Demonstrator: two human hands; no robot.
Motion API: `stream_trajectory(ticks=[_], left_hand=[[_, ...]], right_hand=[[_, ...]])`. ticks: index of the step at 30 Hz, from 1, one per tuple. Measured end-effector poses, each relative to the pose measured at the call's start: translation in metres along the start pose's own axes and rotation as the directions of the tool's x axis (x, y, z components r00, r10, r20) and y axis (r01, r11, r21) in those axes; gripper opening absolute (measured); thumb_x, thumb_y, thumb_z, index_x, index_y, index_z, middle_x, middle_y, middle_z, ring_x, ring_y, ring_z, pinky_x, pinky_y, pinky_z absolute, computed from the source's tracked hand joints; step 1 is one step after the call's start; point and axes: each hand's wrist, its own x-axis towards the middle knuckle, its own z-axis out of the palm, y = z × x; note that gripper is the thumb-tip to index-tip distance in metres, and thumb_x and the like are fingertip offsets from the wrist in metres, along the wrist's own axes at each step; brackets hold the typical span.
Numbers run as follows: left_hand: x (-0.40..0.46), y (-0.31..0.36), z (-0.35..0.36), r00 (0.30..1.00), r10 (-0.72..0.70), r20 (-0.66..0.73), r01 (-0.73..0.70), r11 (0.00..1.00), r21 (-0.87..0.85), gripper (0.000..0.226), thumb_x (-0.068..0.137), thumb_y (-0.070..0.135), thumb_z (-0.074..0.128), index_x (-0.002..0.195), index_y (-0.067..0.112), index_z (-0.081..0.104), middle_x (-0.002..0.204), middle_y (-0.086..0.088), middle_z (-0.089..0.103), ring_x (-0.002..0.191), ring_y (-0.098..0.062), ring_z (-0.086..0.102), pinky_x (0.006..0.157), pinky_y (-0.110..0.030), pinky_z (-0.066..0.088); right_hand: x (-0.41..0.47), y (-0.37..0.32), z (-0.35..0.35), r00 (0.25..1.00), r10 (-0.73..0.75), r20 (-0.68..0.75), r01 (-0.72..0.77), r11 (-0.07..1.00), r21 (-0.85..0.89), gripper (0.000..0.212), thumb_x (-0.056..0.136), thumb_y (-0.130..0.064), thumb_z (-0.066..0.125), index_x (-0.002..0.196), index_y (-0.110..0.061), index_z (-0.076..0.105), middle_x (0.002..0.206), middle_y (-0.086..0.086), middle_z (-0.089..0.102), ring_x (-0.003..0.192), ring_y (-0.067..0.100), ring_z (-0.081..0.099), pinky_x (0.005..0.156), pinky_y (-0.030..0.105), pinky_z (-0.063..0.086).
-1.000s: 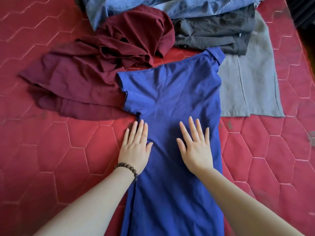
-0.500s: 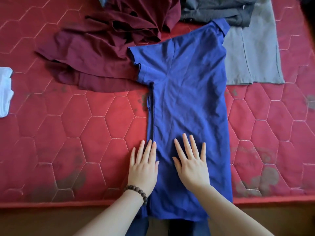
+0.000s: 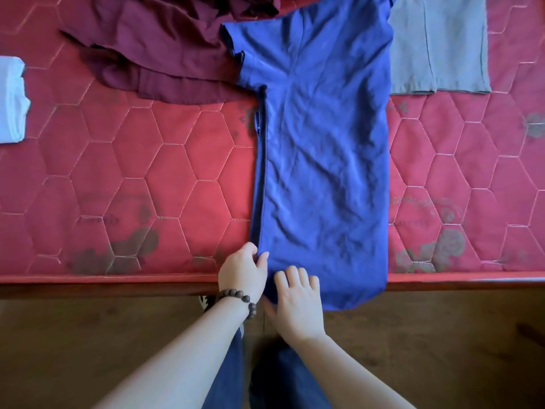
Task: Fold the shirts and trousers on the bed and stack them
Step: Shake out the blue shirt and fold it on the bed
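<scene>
Step in hand: folding blue shirt, which lies lengthwise on bed, halved along its length, one sleeve out to the left, hem hanging over near bed edge. L hand: fingers curled, pinching hem corner at shirt's left edge. R hand: fingers bent at the hem just beside it; tips look tucked into cloth, so prob. gripping.

Maroon garment unfolded at top left, touching sleeve. Grey garment flat at top right. White folded item far left.

Next (judgement): tuck sleeve in, then lift hem w/ both hands and carry it up toward collar, edges kept aligned.
</scene>
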Motion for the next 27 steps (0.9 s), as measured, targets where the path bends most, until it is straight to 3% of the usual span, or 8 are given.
stream_trajectory(ticks=[5,8,11,14,18,21,24,27], left_hand=[[-0.007,-0.01,-0.008,0.999,-0.025,-0.037,0.016,0.975,-0.223,0.023,0.092,0.016,0.061,0.075,0.013,0.046,0.049,0.008,0.043,0.052,-0.017,0.04,0.054,-0.033,0.032],[-0.005,-0.018,-0.015,0.993,-0.084,-0.084,0.069,0.983,-0.168,0.013,0.09,0.017,0.064,0.079,0.011,0.058,0.065,0.004,0.057,0.07,-0.027,0.057,0.063,-0.034,0.042],[-0.004,-0.02,-0.015,0.987,-0.061,-0.149,0.046,0.994,-0.099,0.011,0.086,0.017,0.068,0.083,0.009,0.062,0.083,-0.005,0.06,0.08,-0.03,0.058,0.067,-0.033,0.04],[-0.005,-0.013,-0.012,0.996,-0.043,-0.084,0.028,0.985,-0.169,0.014,0.082,0.018,0.071,0.086,0.012,0.058,0.081,0.0,0.063,0.076,-0.024,0.058,0.069,-0.031,0.045],[-0.003,-0.01,-0.01,0.997,-0.055,0.06,0.065,0.984,-0.164,0.036,0.08,0.023,0.071,0.06,0.014,0.043,0.046,0.009,0.047,0.046,-0.008,0.04,0.044,-0.018,0.029],[0.001,-0.01,-0.013,0.982,-0.069,0.173,0.099,0.98,-0.171,0.054,0.081,0.021,0.072,0.052,0.017,0.027,0.039,0.005,0.028,0.043,-0.012,0.023,0.04,-0.022,0.021],[0.002,-0.018,-0.018,0.969,-0.069,0.236,0.127,0.962,-0.242,0.048,0.081,0.018,0.073,0.052,0.014,0.034,0.04,0.009,0.03,0.045,-0.01,0.025,0.043,-0.02,0.02],[-0.003,-0.024,-0.023,0.946,-0.093,0.31,0.193,0.931,-0.31,0.023,0.084,0.016,0.071,0.07,0.002,0.058,0.053,-0.004,0.054,0.053,-0.016,0.045,0.054,-0.028,0.038]], right_hand=[[-0.008,-0.01,0.0,0.998,-0.02,0.067,0.012,0.993,0.119,0.025,0.081,-0.034,0.045,0.068,-0.019,0.061,0.067,-0.003,0.053,0.064,0.023,0.053,0.058,0.031,0.04],[-0.011,-0.001,-0.004,0.996,-0.038,0.087,0.017,0.974,0.225,0.01,0.079,-0.025,0.066,0.073,-0.017,0.063,0.072,-0.001,0.056,0.068,0.026,0.055,0.058,0.031,0.044],[-0.009,0.024,-0.017,0.987,0.159,0.001,-0.155,0.959,0.238,0.011,0.078,-0.02,0.072,0.087,-0.014,0.067,0.09,0.006,0.06,0.08,0.032,0.057,0.065,0.039,0.046],[-0.003,0.063,-0.029,0.864,0.499,-0.059,-0.467,0.84,0.277,0.037,0.079,-0.017,0.074,0.114,-0.011,0.065,0.119,0.016,0.056,0.103,0.039,0.054,0.082,0.046,0.044],[0.003,0.102,-0.036,0.612,0.762,0.21,-0.773,0.521,0.363,0.068,0.081,-0.027,0.074,0.139,-0.017,0.041,0.133,0.012,0.046,0.121,0.035,0.043,0.097,0.047,0.038],[0.009,0.124,-0.04,0.489,0.781,0.389,-0.86,0.358,0.364,0.04,0.081,-0.032,0.073,0.11,-0.013,0.052,0.108,0.009,0.061,0.105,0.033,0.056,0.089,0.044,0.044],[0.005,0.136,-0.041,0.534,0.746,0.398,-0.832,0.381,0.404,0.034,0.086,-0.032,0.066,0.069,-0.013,0.043,0.068,0.002,0.053,0.07,0.029,0.051,0.056,0.033,0.036],[-0.008,0.137,-0.044,0.561,0.755,0.339,-0.781,0.346,0.521,0.042,0.089,-0.033,0.064,0.066,-0.014,0.034,0.061,-0.002,0.044,0.059,0.019,0.041,0.049,0.024,0.028]])
